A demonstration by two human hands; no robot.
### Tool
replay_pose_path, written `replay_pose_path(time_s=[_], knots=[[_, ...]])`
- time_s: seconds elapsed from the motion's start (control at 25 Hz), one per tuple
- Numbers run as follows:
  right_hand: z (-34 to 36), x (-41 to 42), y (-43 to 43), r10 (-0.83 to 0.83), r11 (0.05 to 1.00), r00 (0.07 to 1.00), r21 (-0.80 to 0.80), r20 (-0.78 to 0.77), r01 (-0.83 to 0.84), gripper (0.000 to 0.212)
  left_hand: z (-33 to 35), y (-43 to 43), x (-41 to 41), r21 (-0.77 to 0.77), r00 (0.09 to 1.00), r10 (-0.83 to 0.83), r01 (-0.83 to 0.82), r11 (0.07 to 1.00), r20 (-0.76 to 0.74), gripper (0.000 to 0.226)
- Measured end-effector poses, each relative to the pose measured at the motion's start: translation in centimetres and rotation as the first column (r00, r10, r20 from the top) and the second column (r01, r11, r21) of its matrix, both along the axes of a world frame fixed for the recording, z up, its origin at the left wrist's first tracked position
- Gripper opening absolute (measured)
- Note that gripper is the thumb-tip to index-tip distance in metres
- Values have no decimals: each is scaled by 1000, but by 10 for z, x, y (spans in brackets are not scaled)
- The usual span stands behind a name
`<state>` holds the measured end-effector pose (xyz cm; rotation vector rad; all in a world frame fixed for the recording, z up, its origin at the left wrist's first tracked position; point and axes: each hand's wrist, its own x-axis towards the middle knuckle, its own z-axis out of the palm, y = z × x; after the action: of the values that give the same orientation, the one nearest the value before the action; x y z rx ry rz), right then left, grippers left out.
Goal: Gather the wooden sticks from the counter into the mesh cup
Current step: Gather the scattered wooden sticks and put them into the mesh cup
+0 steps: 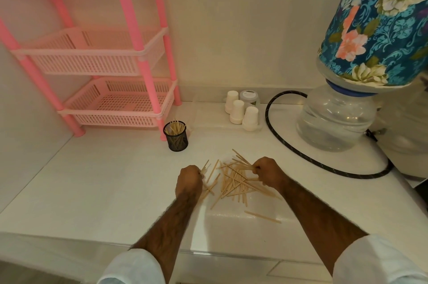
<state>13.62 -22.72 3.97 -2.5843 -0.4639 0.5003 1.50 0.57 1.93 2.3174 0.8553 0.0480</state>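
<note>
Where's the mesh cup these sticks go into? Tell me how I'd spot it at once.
Start at the pink shelf rack on the left of the white counter. Beside the foot of its front right leg stands the mesh cup. Unlike the white paper cups upturned by the wall, it is black, see-through wire, with wooden sticks standing in it.

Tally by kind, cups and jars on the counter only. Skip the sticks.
White cups: 3
Black mesh cup: 1
Lidded jar: 1
Total: 5
</note>
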Motion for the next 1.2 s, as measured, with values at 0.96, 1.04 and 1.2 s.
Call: replay_pose_path(time_s=[0.96, 1.04, 1.2], knots=[[21, 23, 19, -21, 999, 1000, 29, 17, 21, 5, 17, 29, 6, -163, 978, 140, -115, 980, 154, 25], [30, 26, 25, -38, 989, 998, 139, -44, 43, 21, 23, 37, 7, -197, 966, 158, -118, 973, 204, 30], [44, 29, 45, -102, 868, 957, 446, -270, 218, 18, 43, 53, 9, -248, 924, 222, -146, 958, 311, 29]])
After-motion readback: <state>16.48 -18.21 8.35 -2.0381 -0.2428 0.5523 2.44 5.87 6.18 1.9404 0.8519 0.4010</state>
